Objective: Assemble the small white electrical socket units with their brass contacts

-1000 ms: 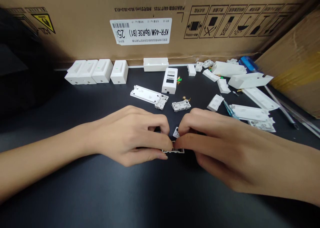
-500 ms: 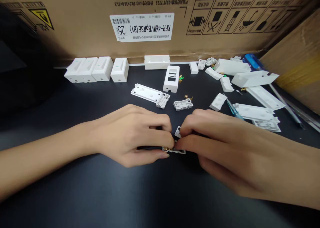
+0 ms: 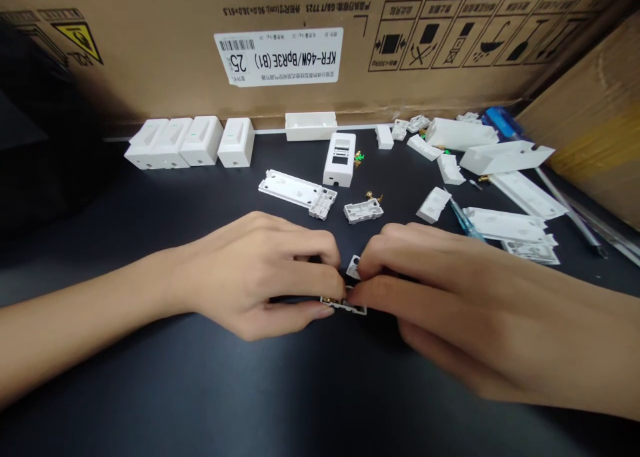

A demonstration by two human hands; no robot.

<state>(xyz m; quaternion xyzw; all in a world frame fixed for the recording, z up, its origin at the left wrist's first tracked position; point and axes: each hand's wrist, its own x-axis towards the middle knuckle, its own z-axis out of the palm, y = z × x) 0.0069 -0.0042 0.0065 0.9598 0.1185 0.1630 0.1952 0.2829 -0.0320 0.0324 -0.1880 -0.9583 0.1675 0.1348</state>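
Note:
My left hand [image 3: 270, 270] pinches a small white plastic housing [image 3: 358, 309] between thumb and fingers, low over the dark table. Brass-coloured metal shows inside its left end. The fingers of my right hand [image 3: 440, 290] are closed, with the fingertips at the top of the same housing; what they grip, if anything, is hidden. Just behind, a small white part with a round dark hole [image 3: 353, 266] is partly covered by my right fingers. Farther back are a white moulded tray [image 3: 364, 211] and brass pieces [image 3: 370, 195].
Several white switch boxes [image 3: 203, 141] stand at the back left against a large carton [image 3: 165, 50]. A slotted white cover [image 3: 340, 160] and a long white plate [image 3: 290, 187] lie mid-table. White parts, a blue-handled screwdriver [image 3: 465, 218] and metal rods [image 3: 570, 207] crowd the right.
The whole view has shifted slightly, so things appear a little lower and farther left. Both hands stay at the housing, with hardly any visible change in their grip.

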